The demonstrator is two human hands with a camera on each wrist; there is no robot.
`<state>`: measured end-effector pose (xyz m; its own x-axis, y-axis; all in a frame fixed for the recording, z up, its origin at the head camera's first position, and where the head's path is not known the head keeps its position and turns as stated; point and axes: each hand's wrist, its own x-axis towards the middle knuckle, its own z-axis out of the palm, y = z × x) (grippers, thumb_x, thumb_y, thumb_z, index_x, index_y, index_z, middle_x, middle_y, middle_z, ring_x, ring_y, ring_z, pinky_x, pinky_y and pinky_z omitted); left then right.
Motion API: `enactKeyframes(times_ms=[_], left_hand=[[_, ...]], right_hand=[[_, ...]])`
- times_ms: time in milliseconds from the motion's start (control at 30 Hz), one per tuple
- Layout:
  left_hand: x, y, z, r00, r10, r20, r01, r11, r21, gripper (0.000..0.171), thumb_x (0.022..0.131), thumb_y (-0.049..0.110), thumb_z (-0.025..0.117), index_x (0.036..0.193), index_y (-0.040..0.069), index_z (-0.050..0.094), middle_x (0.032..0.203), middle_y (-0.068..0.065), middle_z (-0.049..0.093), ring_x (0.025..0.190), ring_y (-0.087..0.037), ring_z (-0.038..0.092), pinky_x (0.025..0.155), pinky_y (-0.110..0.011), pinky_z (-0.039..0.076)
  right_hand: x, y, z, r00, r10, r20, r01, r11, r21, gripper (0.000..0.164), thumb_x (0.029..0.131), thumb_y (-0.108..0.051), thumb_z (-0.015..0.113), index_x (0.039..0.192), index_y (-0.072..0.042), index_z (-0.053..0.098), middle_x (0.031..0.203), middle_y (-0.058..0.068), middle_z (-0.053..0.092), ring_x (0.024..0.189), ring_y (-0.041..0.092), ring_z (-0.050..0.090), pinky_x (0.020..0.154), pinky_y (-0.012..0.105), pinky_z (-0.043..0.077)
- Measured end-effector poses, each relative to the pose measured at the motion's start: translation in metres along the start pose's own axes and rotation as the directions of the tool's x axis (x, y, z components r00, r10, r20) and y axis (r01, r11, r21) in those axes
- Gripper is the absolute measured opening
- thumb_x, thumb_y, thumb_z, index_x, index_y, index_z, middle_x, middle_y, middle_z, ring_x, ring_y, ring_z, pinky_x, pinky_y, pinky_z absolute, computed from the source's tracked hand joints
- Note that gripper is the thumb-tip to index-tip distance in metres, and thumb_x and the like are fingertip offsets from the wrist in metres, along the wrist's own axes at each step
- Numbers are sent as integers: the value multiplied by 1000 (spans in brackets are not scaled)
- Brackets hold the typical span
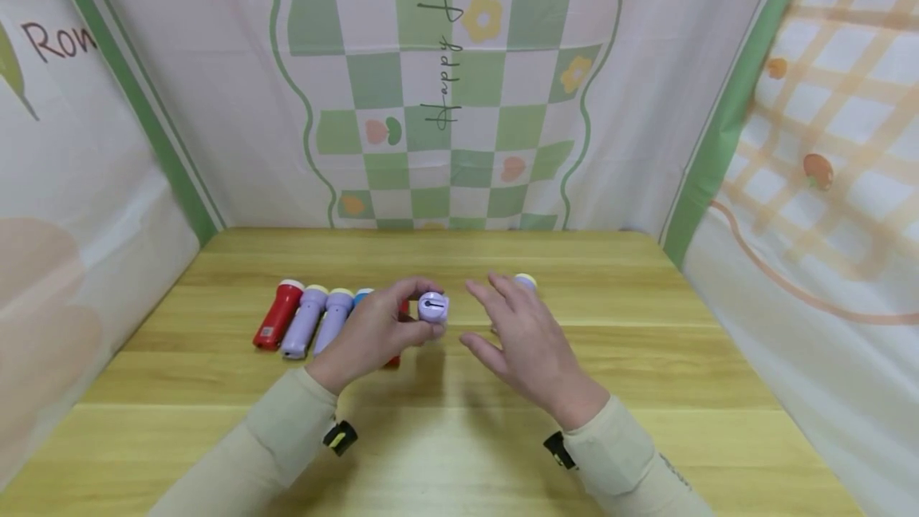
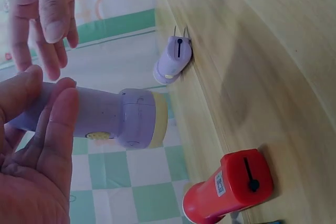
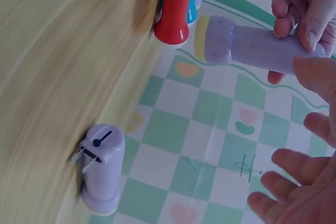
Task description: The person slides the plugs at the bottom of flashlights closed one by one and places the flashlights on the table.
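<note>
My left hand holds a light purple flashlight between thumb and fingers, above the table. Its tail end, with a dark keyhole-shaped slot, faces the head camera, and its pale yellow lens rim points away. My right hand is beside the tail end with its fingers spread, gripping nothing. Behind the right hand, another purple flashlight lies on the table with two metal plug prongs sticking out of its tail. In the head view the right hand covers most of that one.
Left of my hands, flashlights lie side by side: a red one, a purple one, another purple one, a blue one and a second red one. The left hand partly hides the row. Printed curtains surround the wooden table.
</note>
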<state>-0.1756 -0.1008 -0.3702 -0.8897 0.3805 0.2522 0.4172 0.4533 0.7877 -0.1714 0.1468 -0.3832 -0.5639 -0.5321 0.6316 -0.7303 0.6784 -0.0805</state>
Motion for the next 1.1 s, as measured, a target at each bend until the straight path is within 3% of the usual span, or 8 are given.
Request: enactKeyframes(times_ms=[167, 333, 533, 633, 900, 1100], left_hand=[[4, -5, 0, 999, 34, -26, -34, 999, 4, 41, 93, 18, 81, 130, 15, 62, 118, -1, 72, 89, -15, 72, 77, -28, 61], [7, -8, -1, 999, 40, -13, -40, 999, 11, 47, 94, 24, 80, 136, 14, 62, 124, -2, 70, 96, -17, 72, 82, -30, 61], [15, -15, 2, 992, 121, 46, -124, 989, 79, 43, 98, 20, 75, 140, 12, 65, 139, -5, 65, 115, -17, 66, 91, -30, 60], [19, -18, 5, 985, 149, 92, -160, 979, 128, 39, 96, 15, 76, 135, 11, 68, 138, -6, 65, 117, -18, 64, 91, -29, 60], [24, -24, 17, 969, 189, 159, -235, 908, 347, 32, 95, 15, 78, 126, 10, 70, 130, -5, 66, 114, -17, 63, 98, -36, 56], [25, -33, 27, 960, 186, 210, -262, 864, 431, 32, 94, 15, 80, 124, 8, 69, 129, -7, 65, 115, -19, 64, 100, -35, 56]], right_hand=[[-2, 3, 0, 992, 89, 89, -86, 996, -36, 75, 92, -39, 80, 152, -9, 48, 150, 33, 49, 142, 54, 43, 118, 66, 35], [-5, 6, 1, 973, 166, 162, -159, 986, -56, 76, 95, -44, 77, 156, -12, 44, 156, 35, 40, 145, 58, 35, 117, 68, 34], [-7, 8, 1, 959, 205, 196, -195, 979, -66, 76, 96, -46, 75, 157, -13, 44, 158, 36, 38, 146, 59, 32, 113, 72, 36], [-8, 9, 2, 956, 212, 201, -203, 977, -67, 75, 96, -46, 74, 156, -13, 44, 157, 36, 38, 146, 60, 32, 112, 72, 37], [-9, 11, 5, 957, 220, 186, -209, 975, -79, 76, 94, -47, 76, 155, -13, 47, 156, 37, 40, 145, 59, 34, 112, 72, 38], [-10, 13, 6, 951, 232, 203, -217, 971, -96, 78, 94, -48, 76, 155, -11, 46, 156, 37, 39, 145, 59, 35, 113, 70, 37]])
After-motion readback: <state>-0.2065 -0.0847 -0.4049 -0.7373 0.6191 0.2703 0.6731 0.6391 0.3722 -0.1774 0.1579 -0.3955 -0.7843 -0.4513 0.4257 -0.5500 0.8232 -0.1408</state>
